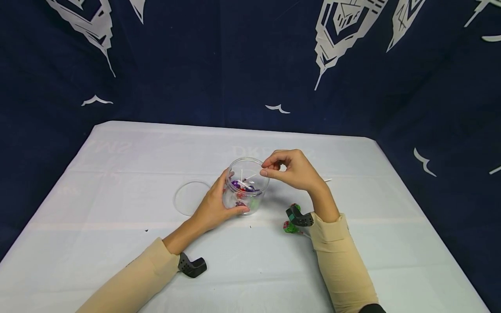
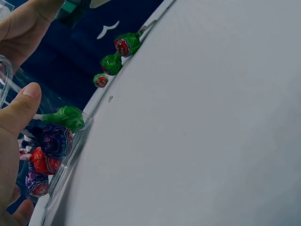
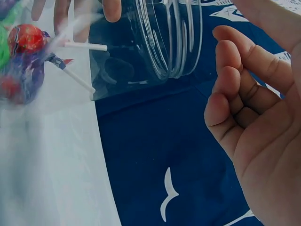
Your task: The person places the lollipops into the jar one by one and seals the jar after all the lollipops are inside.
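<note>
At table centre, the left hand (image 1: 213, 208) grasps a clear ribbed plastic jar (image 1: 246, 186) of wrapped lollipops (image 1: 243, 187). The right hand (image 1: 294, 169), fingers curled over the rim at 2 o'clock, holds nothing visible. Only the left wrist view shows 3 green lollipops (image 2: 113, 62) lying loose on the smooth white tablecloth (image 2: 211, 132).

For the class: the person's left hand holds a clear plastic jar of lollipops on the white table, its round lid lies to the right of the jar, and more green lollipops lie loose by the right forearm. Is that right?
Not quite. The lid lies to the left of the jar, beyond the left hand, as the head view shows. The rest stands: that hand holds the jar on the white table, and green lollipops lie by the right forearm.
</note>
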Available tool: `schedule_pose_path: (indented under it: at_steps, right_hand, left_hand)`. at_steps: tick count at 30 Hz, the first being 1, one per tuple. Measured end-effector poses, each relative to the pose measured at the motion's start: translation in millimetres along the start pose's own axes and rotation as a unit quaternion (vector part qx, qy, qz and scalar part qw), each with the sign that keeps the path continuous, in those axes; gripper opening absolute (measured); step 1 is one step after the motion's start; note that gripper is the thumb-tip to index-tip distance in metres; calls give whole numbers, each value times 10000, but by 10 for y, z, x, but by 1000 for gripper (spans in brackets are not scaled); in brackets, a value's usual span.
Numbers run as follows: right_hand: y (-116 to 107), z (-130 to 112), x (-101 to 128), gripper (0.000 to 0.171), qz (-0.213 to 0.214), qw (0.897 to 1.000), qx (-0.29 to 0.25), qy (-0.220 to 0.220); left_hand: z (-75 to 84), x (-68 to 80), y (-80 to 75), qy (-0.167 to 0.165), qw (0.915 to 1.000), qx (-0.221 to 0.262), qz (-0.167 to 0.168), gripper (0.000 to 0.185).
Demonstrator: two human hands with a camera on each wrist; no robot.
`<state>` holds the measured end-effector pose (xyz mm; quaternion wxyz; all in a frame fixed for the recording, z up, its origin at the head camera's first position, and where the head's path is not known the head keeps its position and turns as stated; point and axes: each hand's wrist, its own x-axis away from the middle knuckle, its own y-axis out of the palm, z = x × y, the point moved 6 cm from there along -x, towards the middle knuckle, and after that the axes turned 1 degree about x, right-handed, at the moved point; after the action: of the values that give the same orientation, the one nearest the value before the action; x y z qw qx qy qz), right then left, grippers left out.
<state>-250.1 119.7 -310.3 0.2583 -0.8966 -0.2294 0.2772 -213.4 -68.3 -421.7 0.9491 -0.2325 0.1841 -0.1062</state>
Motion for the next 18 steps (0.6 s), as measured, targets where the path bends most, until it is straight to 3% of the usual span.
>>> schedule_pose_path:
  at_steps: [9,18]
  right_hand:
    - [-72,42,25,4,183,9998,54,58]
    - [-153,75,79,5,345,9993,65,114]
  left_hand:
    - [8,-2,-6,119,9999,9,37,112]
    - [-12,5,7,24,10000,30,19,112]
